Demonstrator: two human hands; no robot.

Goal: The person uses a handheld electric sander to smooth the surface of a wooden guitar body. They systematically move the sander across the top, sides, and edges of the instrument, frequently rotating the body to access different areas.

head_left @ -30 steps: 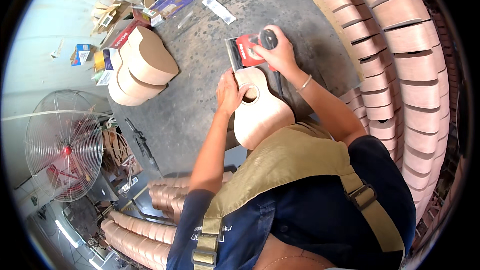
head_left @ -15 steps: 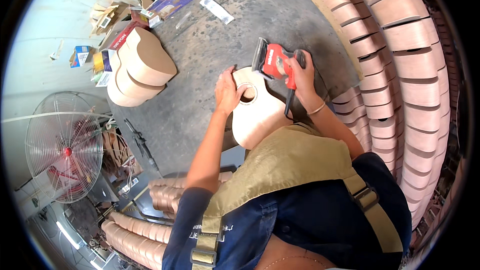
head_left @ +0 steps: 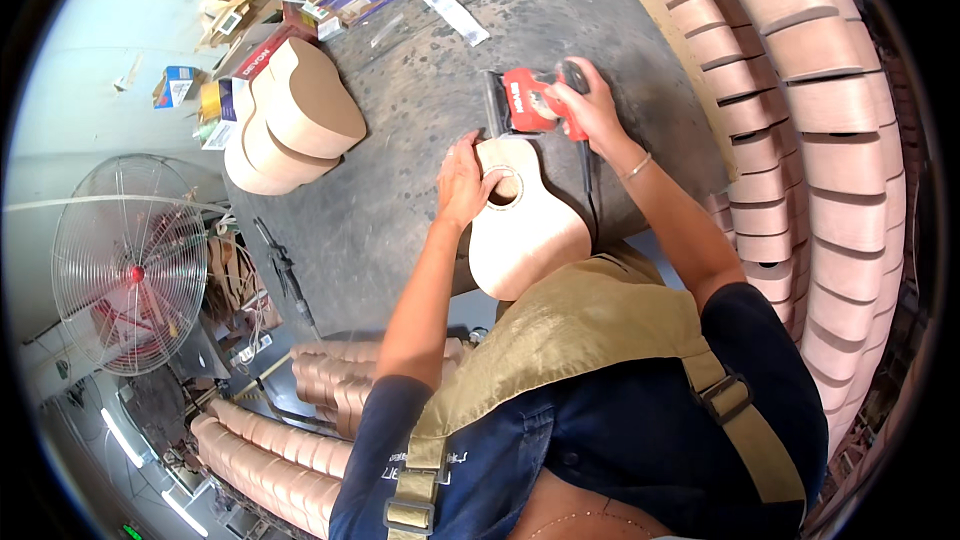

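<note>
Head view: I see the right hand closed round a red power tool; left hand, loosely open, lies on a smooth, waisted wooden body. Scuffed dark tabletop beneath; wire-caged fan far left of both hands.

We look steeply down, head-worn, close above the apron, the guitar-shaped body near mid-view. Beyond it we face across the bench; our fisheye reaches the fan left of it, wooden stacks right of it.
</note>
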